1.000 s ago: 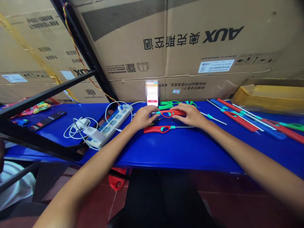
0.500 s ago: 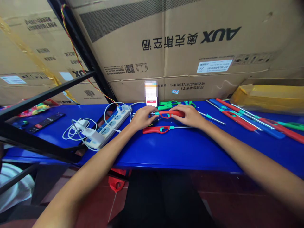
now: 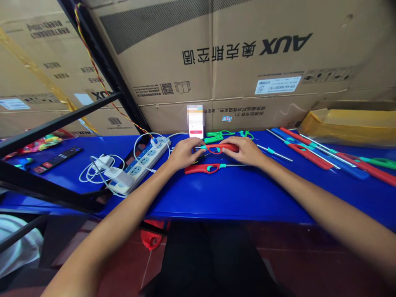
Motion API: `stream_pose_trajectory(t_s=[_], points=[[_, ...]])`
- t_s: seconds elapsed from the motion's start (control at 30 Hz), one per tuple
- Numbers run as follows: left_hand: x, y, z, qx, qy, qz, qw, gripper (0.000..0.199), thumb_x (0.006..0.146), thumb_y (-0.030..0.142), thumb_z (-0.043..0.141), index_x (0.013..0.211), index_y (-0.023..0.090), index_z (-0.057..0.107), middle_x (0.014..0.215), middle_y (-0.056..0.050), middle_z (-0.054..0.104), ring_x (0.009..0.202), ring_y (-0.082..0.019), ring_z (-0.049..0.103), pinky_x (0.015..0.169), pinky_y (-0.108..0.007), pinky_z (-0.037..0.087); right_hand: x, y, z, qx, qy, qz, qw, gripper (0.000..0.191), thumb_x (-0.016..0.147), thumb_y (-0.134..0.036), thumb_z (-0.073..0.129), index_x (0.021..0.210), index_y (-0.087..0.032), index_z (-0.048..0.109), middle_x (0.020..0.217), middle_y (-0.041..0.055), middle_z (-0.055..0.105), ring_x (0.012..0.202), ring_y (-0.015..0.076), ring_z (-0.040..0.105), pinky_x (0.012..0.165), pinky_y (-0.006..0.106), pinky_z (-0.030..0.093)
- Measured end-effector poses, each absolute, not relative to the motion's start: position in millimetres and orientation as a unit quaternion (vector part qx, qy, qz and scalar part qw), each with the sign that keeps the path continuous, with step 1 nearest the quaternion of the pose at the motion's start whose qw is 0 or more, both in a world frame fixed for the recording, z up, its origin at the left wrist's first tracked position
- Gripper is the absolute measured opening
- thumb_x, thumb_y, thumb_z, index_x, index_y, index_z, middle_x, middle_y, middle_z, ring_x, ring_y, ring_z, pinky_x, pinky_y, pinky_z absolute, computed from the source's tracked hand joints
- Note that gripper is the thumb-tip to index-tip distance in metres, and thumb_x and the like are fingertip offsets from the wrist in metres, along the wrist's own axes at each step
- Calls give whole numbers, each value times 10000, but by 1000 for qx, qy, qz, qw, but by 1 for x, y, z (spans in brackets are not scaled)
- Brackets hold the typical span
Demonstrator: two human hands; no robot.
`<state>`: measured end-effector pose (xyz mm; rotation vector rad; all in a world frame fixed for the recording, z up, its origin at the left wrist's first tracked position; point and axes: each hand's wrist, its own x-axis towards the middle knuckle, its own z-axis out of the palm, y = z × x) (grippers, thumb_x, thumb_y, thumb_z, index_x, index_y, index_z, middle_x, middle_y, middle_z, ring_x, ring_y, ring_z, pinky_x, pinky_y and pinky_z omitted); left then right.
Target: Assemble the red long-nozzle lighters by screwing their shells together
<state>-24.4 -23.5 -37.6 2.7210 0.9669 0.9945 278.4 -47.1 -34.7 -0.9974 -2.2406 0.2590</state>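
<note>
A red long-necked lighter (image 3: 220, 148) with a teal collar is held level between my hands above the blue tabletop. My right hand (image 3: 244, 152) is closed round its red handle end. With fingers pinched together, my left hand (image 3: 187, 153) grips its metal neck near the collar. Just below lies another red lighter (image 3: 199, 168), its thin metal neck pointing right. Green lighter parts (image 3: 216, 137) sit behind my hands, partly hidden by them. A loose metal tube with a teal collar (image 3: 274, 153) rests to the right of my right hand.
A white power strip (image 3: 147, 161) with chargers and cables stands left of my hands, near a black shelf post (image 3: 102, 57). A lit phone (image 3: 195, 122) leans against the cardboard box (image 3: 235, 78). Several red, blue and green lighters (image 3: 328, 154) lie at right.
The view has shifted very slightly. Both hands keep their hold on the red lighter, with no clear movement.
</note>
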Motion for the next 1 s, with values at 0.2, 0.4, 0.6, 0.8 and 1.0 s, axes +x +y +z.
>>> stream_pose_trajectory(t_s=[0.2, 0.4, 0.6, 0.8, 1.0], points=[[-26, -23, -39, 895, 310, 321, 8, 193, 1062, 321, 682, 1182, 203, 776, 1121, -95, 842, 962, -241, 786, 864, -373, 619, 278, -44, -34, -393, -841, 177, 326, 269, 1031, -352, 653, 1214, -271, 833, 1229, 81, 866, 1093, 313, 793, 1000, 515, 574], [-26, -28, -40, 886, 305, 345, -55, 168, 1058, 285, 709, 1186, 206, 782, 1129, -108, 841, 1039, -268, 798, 898, -398, 637, 277, -43, -31, -405, -801, 265, 353, 210, 983, -364, 713, 1112, -274, 853, 1145, 66, 867, 1052, 301, 789, 1007, 524, 585], [-24, -29, -41, 879, 300, 365, -65, 159, 1067, 298, 709, 1176, 212, 786, 1093, -103, 834, 989, -249, 791, 873, -390, 640, 278, -40, -28, -417, -771, 319, 359, 193, 925, -398, 783, 1038, -263, 863, 1061, 68, 862, 996, 292, 774, 958, 500, 585], [-23, -28, -43, 880, 293, 368, -65, 164, 1073, 309, 714, 1177, 204, 785, 1107, -109, 838, 1000, -258, 795, 882, -404, 649, 278, -42, -27, -430, -762, 327, 356, 187, 919, -384, 787, 1032, -252, 854, 1022, 65, 857, 914, 276, 757, 892, 480, 580], [-25, -27, -42, 884, 296, 360, -46, 170, 1067, 295, 709, 1190, 209, 791, 1117, -103, 845, 1040, -258, 802, 923, -413, 658, 277, -42, -28, -414, -776, 318, 355, 185, 917, -381, 783, 1044, -272, 862, 1111, 75, 855, 1033, 284, 773, 979, 485, 596]])
